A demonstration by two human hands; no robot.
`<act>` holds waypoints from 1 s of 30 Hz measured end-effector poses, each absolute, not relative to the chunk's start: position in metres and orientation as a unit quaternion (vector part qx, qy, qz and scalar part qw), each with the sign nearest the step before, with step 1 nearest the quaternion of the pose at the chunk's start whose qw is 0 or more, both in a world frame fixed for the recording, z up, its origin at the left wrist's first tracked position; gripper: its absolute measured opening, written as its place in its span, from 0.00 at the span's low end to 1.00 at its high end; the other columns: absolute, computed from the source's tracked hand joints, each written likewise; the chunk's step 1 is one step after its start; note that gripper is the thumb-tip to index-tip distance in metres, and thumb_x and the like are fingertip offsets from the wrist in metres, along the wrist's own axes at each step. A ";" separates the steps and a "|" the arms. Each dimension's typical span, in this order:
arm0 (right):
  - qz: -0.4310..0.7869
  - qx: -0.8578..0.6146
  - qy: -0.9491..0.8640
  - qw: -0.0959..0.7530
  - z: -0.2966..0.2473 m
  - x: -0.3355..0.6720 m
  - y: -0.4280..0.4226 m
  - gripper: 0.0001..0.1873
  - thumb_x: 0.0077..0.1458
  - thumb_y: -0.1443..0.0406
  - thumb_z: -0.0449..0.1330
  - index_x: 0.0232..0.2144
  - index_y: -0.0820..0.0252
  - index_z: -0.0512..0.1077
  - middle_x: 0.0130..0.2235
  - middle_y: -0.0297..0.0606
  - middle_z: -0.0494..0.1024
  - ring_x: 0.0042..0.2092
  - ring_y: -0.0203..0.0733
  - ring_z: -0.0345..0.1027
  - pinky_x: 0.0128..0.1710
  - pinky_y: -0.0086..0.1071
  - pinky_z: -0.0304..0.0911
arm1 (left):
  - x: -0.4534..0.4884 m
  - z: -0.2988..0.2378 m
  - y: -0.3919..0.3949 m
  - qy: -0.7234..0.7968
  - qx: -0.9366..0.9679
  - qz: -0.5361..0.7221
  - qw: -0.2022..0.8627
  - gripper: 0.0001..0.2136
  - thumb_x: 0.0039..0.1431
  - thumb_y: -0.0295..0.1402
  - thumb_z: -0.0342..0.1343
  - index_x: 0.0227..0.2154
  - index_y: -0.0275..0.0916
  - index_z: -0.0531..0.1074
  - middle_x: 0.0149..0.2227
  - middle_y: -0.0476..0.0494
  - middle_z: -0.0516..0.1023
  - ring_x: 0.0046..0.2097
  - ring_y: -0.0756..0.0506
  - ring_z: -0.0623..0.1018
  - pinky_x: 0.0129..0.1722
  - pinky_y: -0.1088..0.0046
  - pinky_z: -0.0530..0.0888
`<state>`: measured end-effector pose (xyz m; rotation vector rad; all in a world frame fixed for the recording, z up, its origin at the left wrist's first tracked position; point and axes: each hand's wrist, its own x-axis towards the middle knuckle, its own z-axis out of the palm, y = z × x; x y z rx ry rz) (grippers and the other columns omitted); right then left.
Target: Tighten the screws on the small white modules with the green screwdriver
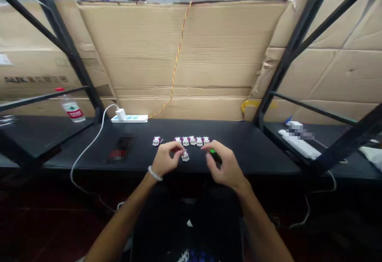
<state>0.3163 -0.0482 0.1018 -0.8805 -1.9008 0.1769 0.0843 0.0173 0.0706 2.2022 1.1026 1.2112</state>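
My left hand (168, 157), wearing a beaded bracelet, has its thumb and forefinger pinched together at the upper left edge of a small white part with purple trim (185, 157). Exactly how the fingertips grip it is too small to make out. To the right, my right hand (223, 161) is curled round a green-and-black tool (213, 151), whose kind is mostly hidden by the fingers. Behind both hands stands a row of several similar white-and-purple parts (192, 140). One more such part (156, 141) lies apart on the left.
A white power strip (131, 118) with a plugged-in charger (121, 114) lies at the back of the black table (238, 134). A blurred dark and red object (121, 149) is to the left. Black rack posts (273, 79) flank the table, and a bottle (72, 108) stands beyond the left one.
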 end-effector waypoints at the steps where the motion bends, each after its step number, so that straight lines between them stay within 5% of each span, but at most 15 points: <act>1: 0.078 -0.379 -0.794 0.469 0.101 0.311 -0.049 0.09 0.63 0.67 0.60 0.46 0.54 0.75 0.36 0.36 0.76 0.33 0.40 0.70 0.35 0.34 0.70 | 0.090 0.073 0.010 0.387 0.801 0.425 0.166 0.06 0.62 0.32 0.56 0.32 0.40 0.77 0.34 0.44 0.84 0.36 0.44 0.82 0.42 0.66 0.80; 18: -0.010 -0.360 -0.818 0.448 0.077 0.300 -0.033 0.09 0.67 0.70 0.60 0.45 0.55 0.78 0.41 0.40 0.84 0.40 0.43 0.80 0.38 0.32 0.72 | 0.114 0.071 -0.011 0.329 0.804 0.485 0.105 0.08 0.62 0.21 0.52 0.36 0.39 0.75 0.32 0.46 0.80 0.31 0.48 0.76 0.33 0.73 0.73; 24: -0.008 -0.368 -0.821 0.437 0.077 0.301 -0.030 0.10 0.68 0.70 0.57 0.46 0.55 0.76 0.41 0.40 0.83 0.41 0.44 0.79 0.40 0.33 0.73 | 0.118 0.070 -0.012 0.341 0.775 0.498 0.187 0.07 0.65 0.25 0.54 0.35 0.39 0.76 0.34 0.45 0.83 0.35 0.46 0.82 0.39 0.71 0.78; 30: 0.008 -0.379 -0.814 0.440 0.082 0.299 -0.034 0.13 0.66 0.72 0.56 0.47 0.55 0.76 0.42 0.41 0.80 0.41 0.44 0.77 0.41 0.34 0.73 | 0.124 0.067 -0.007 0.326 0.668 0.513 0.429 0.05 0.62 0.33 0.62 0.36 0.38 0.74 0.34 0.45 0.83 0.38 0.43 0.85 0.34 0.72 0.81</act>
